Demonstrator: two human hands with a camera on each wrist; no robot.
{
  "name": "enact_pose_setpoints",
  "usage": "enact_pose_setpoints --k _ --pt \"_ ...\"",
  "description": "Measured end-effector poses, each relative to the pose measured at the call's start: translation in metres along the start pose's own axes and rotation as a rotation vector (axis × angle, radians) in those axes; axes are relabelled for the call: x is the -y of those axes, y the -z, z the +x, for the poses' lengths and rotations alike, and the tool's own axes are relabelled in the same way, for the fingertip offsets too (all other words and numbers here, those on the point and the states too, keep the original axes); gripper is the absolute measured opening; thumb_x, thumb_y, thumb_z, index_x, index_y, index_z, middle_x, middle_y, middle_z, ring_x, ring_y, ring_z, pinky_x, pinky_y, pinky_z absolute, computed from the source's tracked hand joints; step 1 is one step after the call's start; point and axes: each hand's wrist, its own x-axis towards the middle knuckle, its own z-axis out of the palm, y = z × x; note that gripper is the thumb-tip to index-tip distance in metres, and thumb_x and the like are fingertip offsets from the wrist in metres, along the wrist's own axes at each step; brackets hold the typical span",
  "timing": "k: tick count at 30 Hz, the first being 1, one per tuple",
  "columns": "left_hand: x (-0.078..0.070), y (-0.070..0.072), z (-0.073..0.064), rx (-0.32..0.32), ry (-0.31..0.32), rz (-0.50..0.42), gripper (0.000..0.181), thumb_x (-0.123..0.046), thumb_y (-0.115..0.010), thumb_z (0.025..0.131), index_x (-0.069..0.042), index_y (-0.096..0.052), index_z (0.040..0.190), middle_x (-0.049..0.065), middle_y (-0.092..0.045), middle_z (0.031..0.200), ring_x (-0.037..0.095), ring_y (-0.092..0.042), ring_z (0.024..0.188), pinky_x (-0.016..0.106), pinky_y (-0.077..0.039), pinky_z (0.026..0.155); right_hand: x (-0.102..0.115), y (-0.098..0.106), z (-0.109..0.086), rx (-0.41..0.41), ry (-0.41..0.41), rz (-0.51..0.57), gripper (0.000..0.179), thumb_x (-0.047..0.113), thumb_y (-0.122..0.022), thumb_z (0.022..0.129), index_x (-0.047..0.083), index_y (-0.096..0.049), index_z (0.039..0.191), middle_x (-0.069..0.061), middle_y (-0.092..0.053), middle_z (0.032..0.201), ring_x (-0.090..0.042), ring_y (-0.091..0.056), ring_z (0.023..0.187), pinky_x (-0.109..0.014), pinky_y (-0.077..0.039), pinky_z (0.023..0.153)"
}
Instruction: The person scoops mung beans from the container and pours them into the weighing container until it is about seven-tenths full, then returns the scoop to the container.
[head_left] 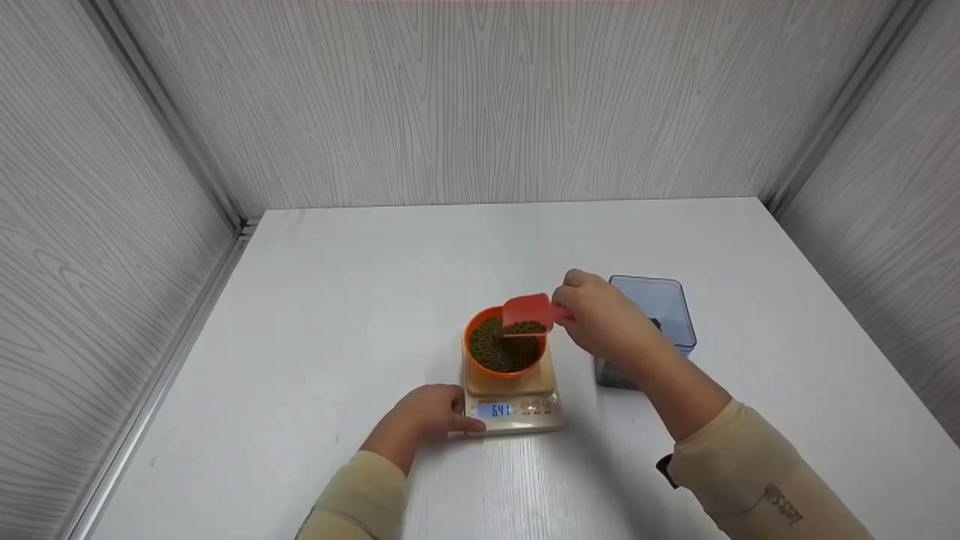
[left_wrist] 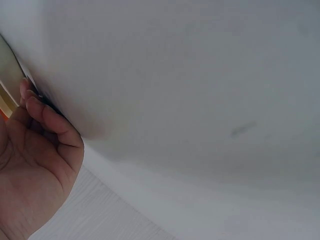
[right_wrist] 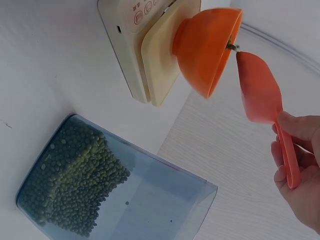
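Note:
My right hand (head_left: pixel 604 315) grips the handle of a red plastic scoop (right_wrist: pixel 260 87), tilted over an orange bowl (right_wrist: pixel 207 47). A few green beans fall from the scoop's lip into the bowl in the right wrist view. Mung beans (head_left: pixel 491 349) fill much of the bowl, which stands on a kitchen scale (head_left: pixel 525 427) with a lit display. My left hand (head_left: pixel 427 412) holds the scale's front left corner, thumb along the front and fingers at the side. In the left wrist view, curled fingers (left_wrist: pixel 47 115) touch the scale's edge.
Right of the scale stands a clear bluish container (right_wrist: pixel 150 185) with mung beans in its lower part, partly hidden behind my right arm in the head view. The white table (head_left: pixel 360 277) is bounded by grey wood-grain panels (head_left: pixel 480 105) at the back and sides.

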Motion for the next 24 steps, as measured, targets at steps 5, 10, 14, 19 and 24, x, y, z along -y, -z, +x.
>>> enact_pose_setpoints --k 5,10,14,19,24 --pt "-0.0015 0.0005 -0.001 0.0 0.007 -0.003 0.045 -0.053 -0.071 0.07 -0.014 -0.05 0.073 -0.001 -0.046 0.067 0.017 -0.044 0.069 0.033 -0.034 0.062 -0.0015 0.0012 -0.0003 -0.024 -0.004 -0.057 0.008 0.004 -0.066 0.081 0.004 -0.066 0.089 -0.005 -0.052 0.081 -0.019 -0.049 0.074 -0.029 -0.047 0.068" --pt "-0.0022 0.0014 -0.0022 -0.003 0.002 -0.005 0.044 -0.052 -0.071 0.07 -0.014 -0.05 0.073 -0.002 -0.046 0.067 0.017 -0.044 0.069 0.032 -0.034 0.062 -0.0032 0.0013 0.0002 -0.045 0.0 -0.121 0.009 0.002 -0.065 0.08 0.004 -0.066 0.089 -0.007 -0.052 0.081 -0.02 -0.05 0.074 -0.03 -0.047 0.07" --pt "-0.0022 0.0022 -0.0027 -0.005 -0.005 -0.015 0.043 -0.051 -0.072 0.07 -0.014 -0.05 0.072 -0.002 -0.046 0.066 0.016 -0.044 0.068 0.032 -0.034 0.062 -0.0048 0.0007 0.0001 -0.065 0.033 -0.173 0.01 -0.002 -0.065 0.078 0.003 -0.065 0.087 -0.007 -0.053 0.08 -0.021 -0.051 0.073 -0.031 -0.047 0.069" --pt "-0.0026 0.0022 -0.0046 -0.013 -0.028 -0.019 0.042 -0.049 -0.073 0.07 -0.014 -0.05 0.071 -0.003 -0.044 0.064 0.016 -0.043 0.067 0.031 -0.033 0.061 -0.0053 0.0018 -0.0009 -0.1 0.093 -0.24 0.013 -0.007 -0.064 0.075 0.002 -0.064 0.084 -0.009 -0.053 0.079 -0.022 -0.051 0.072 -0.031 -0.046 0.068" --pt "-0.0028 0.0018 -0.004 -0.004 -0.025 -0.018 0.041 -0.049 -0.072 0.071 -0.014 -0.05 0.072 -0.002 -0.045 0.065 0.017 -0.044 0.068 0.032 -0.034 0.062 -0.0058 0.0045 -0.0017 -0.094 0.125 -0.31 0.014 -0.007 -0.062 0.076 0.002 -0.064 0.087 -0.009 -0.053 0.082 -0.022 -0.05 0.074 -0.031 -0.045 0.069"
